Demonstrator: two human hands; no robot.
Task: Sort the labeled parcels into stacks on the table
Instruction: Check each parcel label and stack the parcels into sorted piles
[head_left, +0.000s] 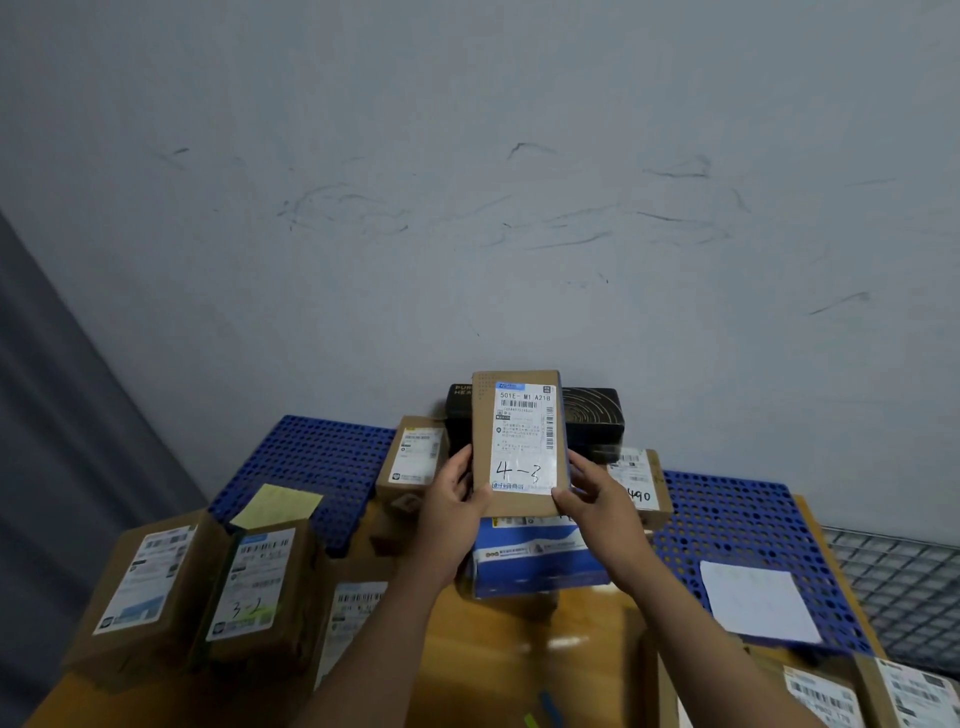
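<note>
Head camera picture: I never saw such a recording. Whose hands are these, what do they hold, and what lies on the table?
No machine here: a person wears one camera on the head, looking down at their own hands. The left hand and right hand grip a brown parcel by its sides, its label marked 4-3 facing the camera. Below, on the wooden table and blue mats, lie more labeled parcels, among them the 3-2 parcel, a blue-white parcel and a black box.
</note>
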